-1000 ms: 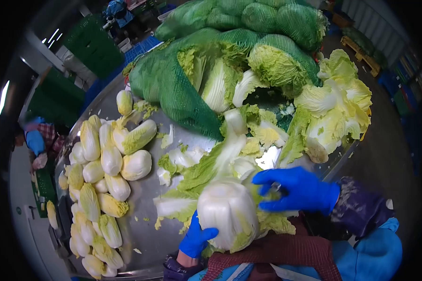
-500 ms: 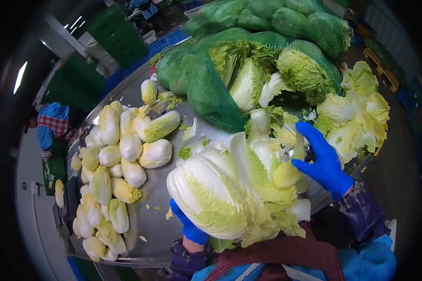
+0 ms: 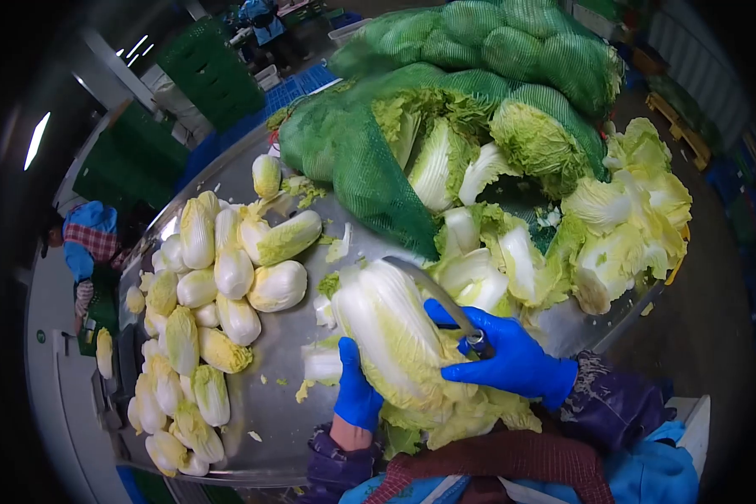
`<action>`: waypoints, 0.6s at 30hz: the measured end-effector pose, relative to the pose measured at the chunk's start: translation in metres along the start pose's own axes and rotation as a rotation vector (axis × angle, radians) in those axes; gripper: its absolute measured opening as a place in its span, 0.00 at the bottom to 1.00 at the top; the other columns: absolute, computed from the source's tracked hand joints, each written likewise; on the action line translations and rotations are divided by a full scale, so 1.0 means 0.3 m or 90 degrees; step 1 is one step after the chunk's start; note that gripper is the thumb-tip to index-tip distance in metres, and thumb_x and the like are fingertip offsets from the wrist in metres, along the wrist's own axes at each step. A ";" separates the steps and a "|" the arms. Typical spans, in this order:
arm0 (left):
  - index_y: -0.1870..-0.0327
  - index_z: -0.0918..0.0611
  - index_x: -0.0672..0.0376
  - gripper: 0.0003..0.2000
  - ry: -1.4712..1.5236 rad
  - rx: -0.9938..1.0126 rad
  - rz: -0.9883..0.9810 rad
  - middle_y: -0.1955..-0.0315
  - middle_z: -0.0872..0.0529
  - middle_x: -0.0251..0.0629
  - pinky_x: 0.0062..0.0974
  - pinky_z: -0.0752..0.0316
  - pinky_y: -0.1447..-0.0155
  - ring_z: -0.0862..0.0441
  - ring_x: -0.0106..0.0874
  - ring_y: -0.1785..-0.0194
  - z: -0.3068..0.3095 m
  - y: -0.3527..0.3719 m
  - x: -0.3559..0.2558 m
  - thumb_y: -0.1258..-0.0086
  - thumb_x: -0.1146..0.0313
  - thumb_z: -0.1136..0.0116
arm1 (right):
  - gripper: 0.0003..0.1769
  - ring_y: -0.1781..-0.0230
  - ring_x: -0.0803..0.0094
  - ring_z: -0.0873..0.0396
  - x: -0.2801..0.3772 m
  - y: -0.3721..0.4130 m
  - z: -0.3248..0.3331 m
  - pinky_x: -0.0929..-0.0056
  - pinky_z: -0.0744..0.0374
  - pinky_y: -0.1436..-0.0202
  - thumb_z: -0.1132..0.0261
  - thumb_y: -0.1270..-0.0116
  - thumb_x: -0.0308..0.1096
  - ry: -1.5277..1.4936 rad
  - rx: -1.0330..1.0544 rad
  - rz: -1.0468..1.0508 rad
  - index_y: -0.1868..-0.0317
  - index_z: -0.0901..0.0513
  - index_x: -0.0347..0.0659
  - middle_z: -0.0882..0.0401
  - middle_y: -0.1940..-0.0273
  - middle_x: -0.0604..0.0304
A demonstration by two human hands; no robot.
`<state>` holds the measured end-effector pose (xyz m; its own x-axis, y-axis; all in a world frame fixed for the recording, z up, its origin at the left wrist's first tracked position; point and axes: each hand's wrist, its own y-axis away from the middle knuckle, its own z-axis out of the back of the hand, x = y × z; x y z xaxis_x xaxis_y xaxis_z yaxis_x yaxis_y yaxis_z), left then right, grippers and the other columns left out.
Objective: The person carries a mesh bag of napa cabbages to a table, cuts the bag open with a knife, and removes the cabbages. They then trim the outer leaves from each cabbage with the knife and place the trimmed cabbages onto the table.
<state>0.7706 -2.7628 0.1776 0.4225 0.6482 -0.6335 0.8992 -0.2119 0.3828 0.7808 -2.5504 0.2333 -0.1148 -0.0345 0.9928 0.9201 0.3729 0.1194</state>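
A large napa cabbage (image 3: 392, 323) lies tilted near the table's front edge, its white base pointing away from me. My left hand (image 3: 358, 392), in a blue glove, grips its left side, thumb up along the leaves. In my blue-gloved right hand (image 3: 512, 353) is a knife (image 3: 443, 298) with a long curved blade, angled over the cabbage's upper right. Fingers of that hand also touch the cabbage's right side. Loose outer leaves (image 3: 479, 281) are spread just beyond the knife. A cut white leaf piece (image 3: 321, 363) sits beside my left hand.
Many trimmed cabbages (image 3: 235, 273) are piled on the metal table (image 3: 273, 370) at left. Green mesh sacks (image 3: 374, 168) of whole cabbages stand at the back. Stripped leaves (image 3: 630, 210) are heaped at right. A person (image 3: 92, 235) works at far left, beside green crates (image 3: 130, 160).
The cabbage has fewer outer leaves; several now lie beyond it. My right hand with the knife has come left and down onto the cabbage. My left thumb has moved up its side.
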 end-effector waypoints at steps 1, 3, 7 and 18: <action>0.33 0.41 0.56 0.37 -0.003 0.002 0.002 0.37 0.35 0.42 0.42 0.37 0.34 0.35 0.39 0.36 0.016 -0.016 0.010 0.37 0.41 0.50 | 0.36 0.42 0.76 0.35 -0.035 -0.006 0.005 0.73 0.36 0.37 0.31 0.46 0.27 -0.073 -0.003 0.031 0.36 0.36 0.40 0.33 0.39 0.60; 0.33 0.40 0.54 0.35 0.252 0.086 0.113 0.37 0.35 0.42 0.44 0.38 0.34 0.34 0.41 0.37 0.085 -0.038 0.058 0.36 0.40 0.53 | 0.27 0.51 0.78 0.29 -0.041 0.011 0.028 0.74 0.29 0.45 0.34 0.44 0.25 -0.147 -0.031 0.013 0.42 0.29 0.40 0.26 0.48 0.63; 0.33 0.39 0.53 0.34 0.219 0.098 0.082 0.38 0.33 0.42 0.45 0.37 0.35 0.33 0.42 0.38 0.100 -0.049 0.074 0.35 0.39 0.58 | 0.20 0.62 0.84 0.29 -0.032 0.007 0.087 0.81 0.26 0.57 0.35 0.44 0.25 -0.014 -0.083 -0.068 0.48 0.24 0.40 0.23 0.59 0.66; 0.30 0.48 0.52 0.44 0.277 0.197 0.132 0.36 0.38 0.48 0.50 0.39 0.36 0.36 0.44 0.36 -0.098 -0.015 0.077 0.42 0.30 0.62 | 0.40 0.51 0.73 0.26 -0.028 -0.013 0.073 0.75 0.26 0.48 0.27 0.49 0.36 -0.149 -0.041 -0.099 0.37 0.35 0.38 0.29 0.44 0.57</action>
<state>0.7728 -2.7253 0.1811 0.5668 0.7976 -0.2062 0.8216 -0.5288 0.2129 0.7700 -2.5312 0.2243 -0.3323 0.1311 0.9340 0.9059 0.3201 0.2773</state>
